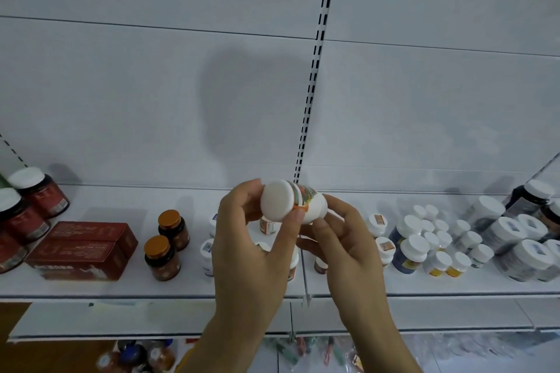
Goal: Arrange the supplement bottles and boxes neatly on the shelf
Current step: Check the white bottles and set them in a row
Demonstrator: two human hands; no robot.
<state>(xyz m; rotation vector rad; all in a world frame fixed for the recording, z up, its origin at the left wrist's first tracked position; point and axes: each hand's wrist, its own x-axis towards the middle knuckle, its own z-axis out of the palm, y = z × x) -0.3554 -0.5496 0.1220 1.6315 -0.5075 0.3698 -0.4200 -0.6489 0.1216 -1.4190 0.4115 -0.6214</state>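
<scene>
Above the shelf (181, 289), in front of its middle, a white supplement bottle (292, 204) lies on its side between both hands, long axis roughly level, its white cap pointing left and toward the camera. Left hand (257, 239) pinches the cap end; right hand (342, 230) cups the base. Both are equally near, and setting it down likely calls for turning it upright among the small bottles (383, 247) below.

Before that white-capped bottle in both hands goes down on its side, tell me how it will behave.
The white bottle looks round-bodied, so on its side it would probably roll along the shelf. Smooth plastic may slip, though the left hand and right hand hold it easily, suggesting it is light.
</scene>
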